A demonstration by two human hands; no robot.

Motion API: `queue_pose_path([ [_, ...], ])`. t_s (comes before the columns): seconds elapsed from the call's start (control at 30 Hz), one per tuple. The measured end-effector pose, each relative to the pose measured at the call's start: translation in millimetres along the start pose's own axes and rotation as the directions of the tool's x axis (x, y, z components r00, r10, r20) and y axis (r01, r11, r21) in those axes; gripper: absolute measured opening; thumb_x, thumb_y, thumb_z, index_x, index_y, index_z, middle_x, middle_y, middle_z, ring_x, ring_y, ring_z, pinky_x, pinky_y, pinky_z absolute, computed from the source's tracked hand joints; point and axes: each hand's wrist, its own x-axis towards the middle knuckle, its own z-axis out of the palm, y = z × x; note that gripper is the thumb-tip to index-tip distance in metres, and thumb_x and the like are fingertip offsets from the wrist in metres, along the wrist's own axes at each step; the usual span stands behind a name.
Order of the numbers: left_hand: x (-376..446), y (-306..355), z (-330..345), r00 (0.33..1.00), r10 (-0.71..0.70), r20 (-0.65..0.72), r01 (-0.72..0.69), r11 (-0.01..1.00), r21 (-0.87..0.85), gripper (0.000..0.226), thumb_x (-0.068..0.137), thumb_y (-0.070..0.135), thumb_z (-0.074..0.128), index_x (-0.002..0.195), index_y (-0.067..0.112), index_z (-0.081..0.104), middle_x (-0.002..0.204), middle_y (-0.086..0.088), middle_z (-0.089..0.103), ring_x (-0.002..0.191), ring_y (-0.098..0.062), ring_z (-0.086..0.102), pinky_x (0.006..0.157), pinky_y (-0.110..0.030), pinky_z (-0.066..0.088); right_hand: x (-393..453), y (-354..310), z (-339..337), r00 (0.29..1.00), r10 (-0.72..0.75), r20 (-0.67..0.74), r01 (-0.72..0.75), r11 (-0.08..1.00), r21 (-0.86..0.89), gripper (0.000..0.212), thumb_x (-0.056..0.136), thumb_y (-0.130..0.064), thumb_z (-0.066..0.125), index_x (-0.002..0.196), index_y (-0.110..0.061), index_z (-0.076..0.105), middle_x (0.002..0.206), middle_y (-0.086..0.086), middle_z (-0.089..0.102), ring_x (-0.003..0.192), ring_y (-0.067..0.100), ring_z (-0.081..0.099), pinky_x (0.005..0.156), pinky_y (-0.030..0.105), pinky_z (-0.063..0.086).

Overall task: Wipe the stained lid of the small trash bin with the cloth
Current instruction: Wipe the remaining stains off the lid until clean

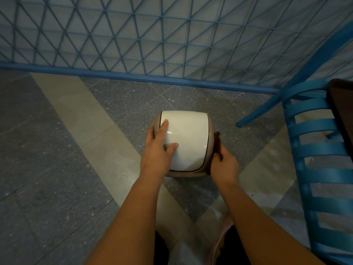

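Observation:
A small beige trash bin (209,129) stands on the tiled floor, seen from above. Its white curved swing lid (188,138) fills most of the top; no stain is plain on the lid from here. My left hand (159,145) rests on the lid's left side, fingers spread, thumb on the white surface. My right hand (224,165) grips a dark brown cloth (217,141) and presses it against the bin's right beige rim. Most of the cloth is hidden behind the hand and the bin's edge.
A blue slatted chair (313,142) stands close on the right, one leg (267,104) reaching the floor just beside the bin. A blue lattice fence (152,44) with a base rail runs behind the bin. Grey and beige floor tiles (66,140) spread to the left.

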Motion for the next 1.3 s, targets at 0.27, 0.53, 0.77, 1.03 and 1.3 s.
queue_pose_path([
  [0.27,5.2,0.3,-2.4,1.000,-0.013,0.005,0.013,1.000,0.012,0.068,0.092,0.033,0.059,0.147,0.045,0.020,0.159,0.004,0.006,0.141,-0.024,0.027,0.111,-0.043,0.031,4.8,-3.0,3.3,1.000,-0.001,-0.006,0.001,1.000,0.010,0.045,0.096,-0.009,0.041,0.137,-0.025,0.049,0.132,0.001,0.058,0.121,0.022,0.053,0.104,0.035,0.040],
  [0.53,3.2,-0.5,1.7,1.000,0.024,0.008,-0.024,1.000,0.007,0.067,0.092,0.031,0.058,0.146,0.046,0.021,0.159,0.004,0.006,0.135,-0.022,0.037,0.109,-0.040,0.034,-2.0,5.6,2.9,1.000,-0.002,-0.015,0.002,1.000,0.024,0.048,0.096,-0.010,0.039,0.139,-0.030,0.046,0.133,0.000,0.057,0.121,0.021,0.052,0.104,0.037,0.041],
  [0.77,2.3,-2.8,6.1,0.999,0.042,0.032,-0.042,0.999,0.010,0.068,0.091,0.032,0.058,0.145,0.050,0.021,0.158,0.005,0.007,0.121,-0.023,0.053,0.106,-0.046,0.040,-30.2,30.8,8.1,0.998,-0.049,-0.049,0.049,0.999,0.002,0.052,0.095,-0.006,0.044,0.142,-0.028,0.041,0.139,0.000,0.051,0.127,0.019,0.047,0.107,0.033,0.036],
  [1.03,2.8,-3.8,-0.8,1.000,0.004,0.013,-0.004,1.000,0.009,0.067,0.093,0.034,0.056,0.147,0.046,0.019,0.159,0.002,0.005,0.134,-0.023,0.039,0.108,-0.043,0.035,-31.3,22.8,9.4,0.999,-0.048,0.005,0.048,0.999,0.001,0.051,0.095,-0.005,0.043,0.142,-0.027,0.040,0.137,0.001,0.050,0.127,0.017,0.045,0.102,0.024,0.030],
  [1.3,5.4,-3.3,-0.6,1.000,-0.006,0.026,0.005,0.999,0.040,0.067,0.093,0.034,0.055,0.148,0.046,0.017,0.159,0.002,0.004,0.138,-0.027,0.032,0.111,-0.046,0.034,-25.8,18.9,2.7,0.998,-0.005,0.058,0.007,0.999,-0.032,0.050,0.095,-0.006,0.043,0.140,-0.029,0.042,0.134,0.003,0.053,0.122,0.020,0.050,0.106,0.035,0.038],
])
